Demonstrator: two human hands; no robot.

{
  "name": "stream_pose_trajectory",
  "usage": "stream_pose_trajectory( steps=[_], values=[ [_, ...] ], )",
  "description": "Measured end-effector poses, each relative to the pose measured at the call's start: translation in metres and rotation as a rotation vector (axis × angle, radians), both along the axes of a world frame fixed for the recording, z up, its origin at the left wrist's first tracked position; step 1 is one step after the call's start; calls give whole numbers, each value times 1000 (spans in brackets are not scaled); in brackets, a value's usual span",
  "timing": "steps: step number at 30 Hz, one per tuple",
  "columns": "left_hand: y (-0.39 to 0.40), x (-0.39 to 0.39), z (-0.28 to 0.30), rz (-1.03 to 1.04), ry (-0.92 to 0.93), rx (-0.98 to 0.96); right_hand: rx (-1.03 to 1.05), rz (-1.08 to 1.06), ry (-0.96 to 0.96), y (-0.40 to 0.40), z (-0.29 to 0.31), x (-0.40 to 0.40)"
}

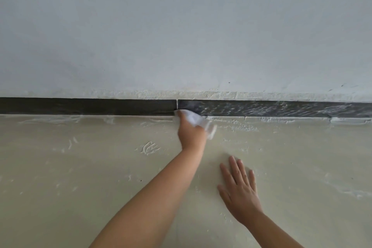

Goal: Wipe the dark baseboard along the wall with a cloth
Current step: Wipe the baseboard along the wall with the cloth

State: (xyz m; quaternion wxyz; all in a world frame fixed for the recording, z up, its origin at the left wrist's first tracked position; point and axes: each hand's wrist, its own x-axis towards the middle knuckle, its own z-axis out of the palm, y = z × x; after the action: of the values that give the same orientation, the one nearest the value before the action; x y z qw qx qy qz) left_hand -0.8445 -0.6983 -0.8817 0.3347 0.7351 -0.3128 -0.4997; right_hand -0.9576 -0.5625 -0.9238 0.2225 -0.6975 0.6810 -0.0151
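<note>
1. Cloth (196, 120) — white, blurred — is grasped by left hand (191, 134) and pressed to baseboard (86, 106) just right of its joint.
2. Right hand (240, 189) is laid flat on floor (80, 167), fingers straight, nothing held.
3. Baseboard runs along foot of wall (181, 26) — clean dark left of joint, white-smeared to the right.
</note>
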Motion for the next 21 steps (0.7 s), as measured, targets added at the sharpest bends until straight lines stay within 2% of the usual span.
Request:
stream_pose_trajectory(
  steps=[3, 6, 9, 11, 15, 21],
  values=[
    [12, -23, 5, -176, 52, -45, 101, 105, 55, 1, -4, -8],
    [27, -19, 4, -235, -76, -146, 60, 90, 69, -6, 8, -15],
    [26, 8, 2, -181, -234, -235, -67, 98, 72, -2, 9, -19],
    [20, 24, 0, -132, -293, -278, -11, 90, 45, -1, 12, -22],
    [13, 30, -2, -90, -356, -290, 14, 170, 191, -1, 5, -29],
    [11, -3, -2, -58, -341, -234, 187, 208, 231, -23, -3, -43]
  ],
)
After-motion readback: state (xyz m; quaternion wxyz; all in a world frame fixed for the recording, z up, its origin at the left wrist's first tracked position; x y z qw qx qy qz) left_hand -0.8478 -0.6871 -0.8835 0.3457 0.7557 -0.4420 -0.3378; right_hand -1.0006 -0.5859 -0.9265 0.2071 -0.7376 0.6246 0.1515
